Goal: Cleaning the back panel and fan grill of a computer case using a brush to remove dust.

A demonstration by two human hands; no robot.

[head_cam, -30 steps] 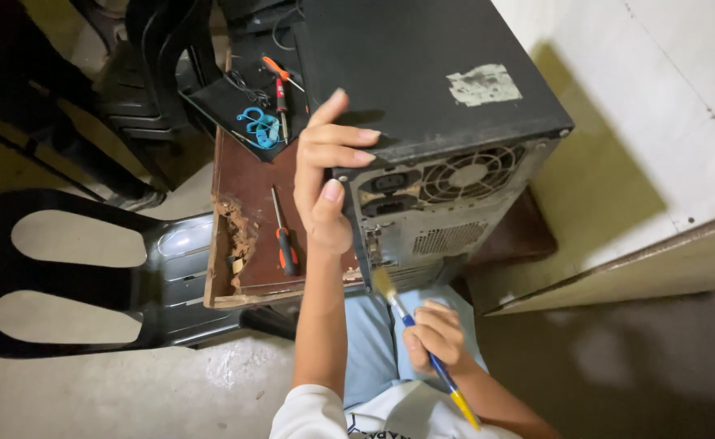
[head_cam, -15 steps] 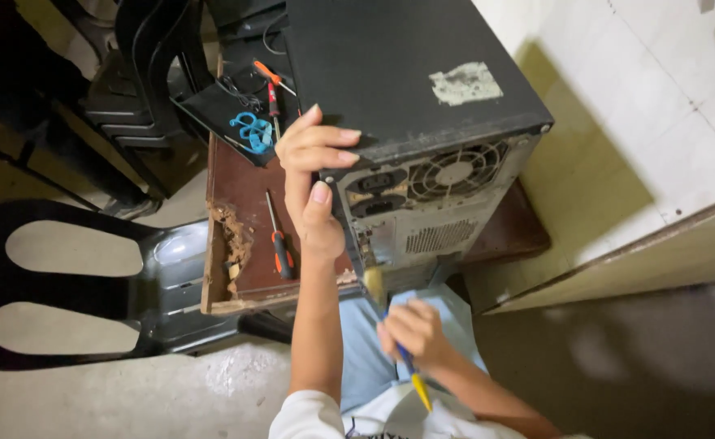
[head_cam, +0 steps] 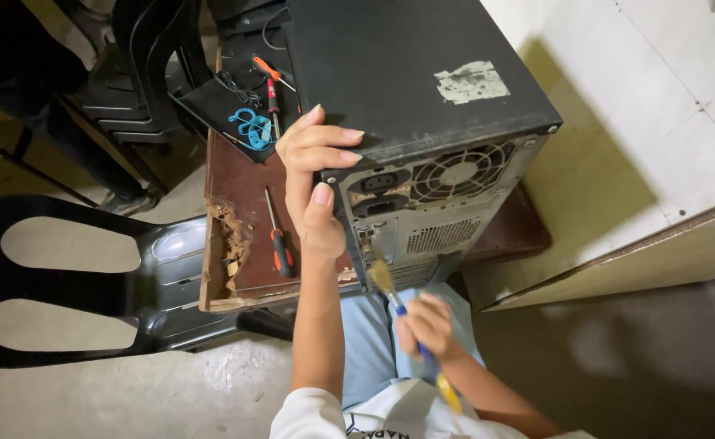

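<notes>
A dark reddish-brown wooden worktop (head_cam: 240, 175) is seen from above, its near left corner broken and crumbled, with pale splinters lying along the damaged edge (head_cam: 231, 240). A black computer case (head_cam: 410, 89) is stood on the right part of the worktop, its rear panel turned to the near side. A red-handled screwdriver (head_cam: 278, 240) is laid on the bare wood just left of the case. Farther off, a black tray (head_cam: 211, 106) is set at the far left, with a blue coil (head_cam: 253, 128) on it and an orange-handled tool (head_cam: 271, 77) beside it. The worktop is stood on a pale concrete floor (head_cam: 130, 398).
</notes>
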